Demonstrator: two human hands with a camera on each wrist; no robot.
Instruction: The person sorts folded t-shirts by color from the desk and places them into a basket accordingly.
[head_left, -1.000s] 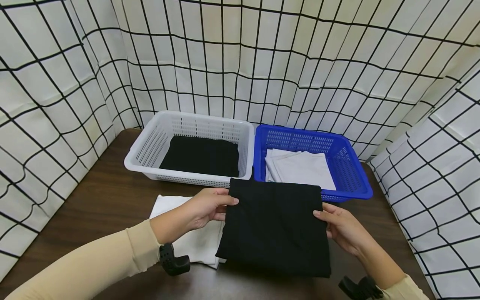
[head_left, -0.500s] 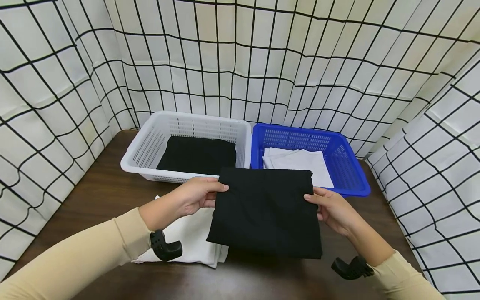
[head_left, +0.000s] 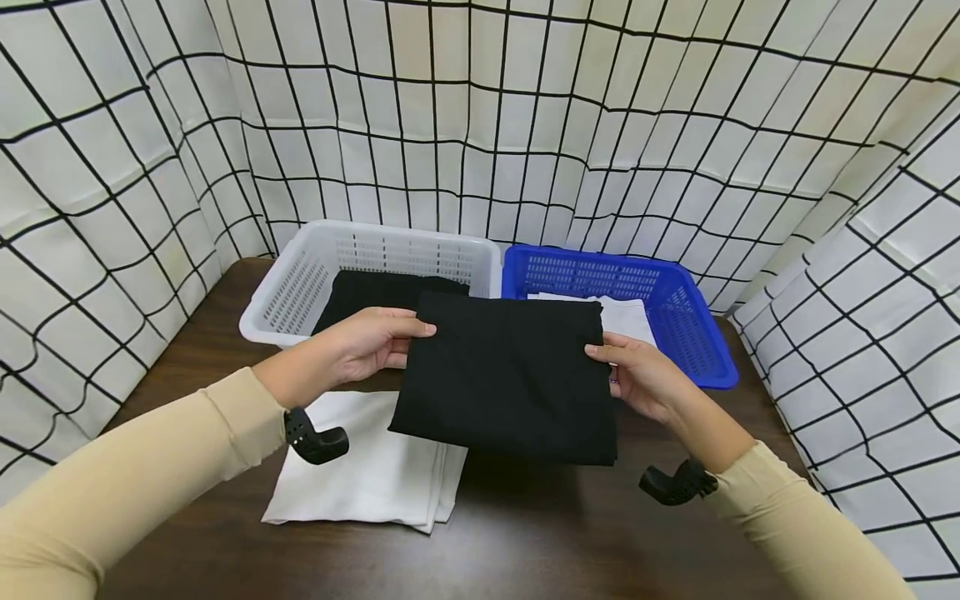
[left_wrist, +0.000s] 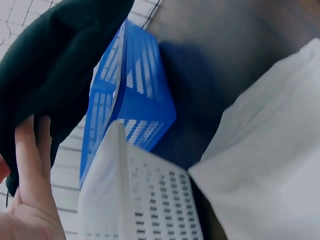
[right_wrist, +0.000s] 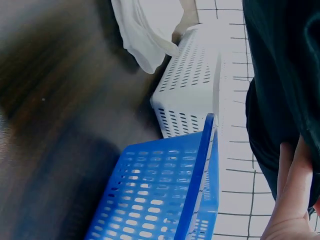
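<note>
A folded black cloth (head_left: pixel 510 383) is held up by its two sides in front of the baskets. My left hand (head_left: pixel 372 343) pinches its left edge, thumb on top and fingers beneath. At the right edge my right hand (head_left: pixel 637 375) grips it the same way. From below, both wrist views show fingers (left_wrist: pixel 30 165) supporting the cloth's underside. The cloth overlaps the near rims of the white basket (head_left: pixel 262 325) and the blue basket (head_left: pixel 708 350) in the head view. A second black cloth (head_left: pixel 375 290) lies inside the white basket, and white cloths (head_left: pixel 628 317) lie in the blue one, partly hidden.
A folded white cloth (head_left: pixel 360 467) lies on the dark brown table (head_left: pixel 540 542), below my left forearm. Behind the baskets and at both sides hang white sheets with a black grid (head_left: pixel 420 108). The two baskets stand side by side.
Both hands have carried the black cloth forward and a little left, toward the baskets. More of the white cloth on the table now shows, and less of the basket contents.
</note>
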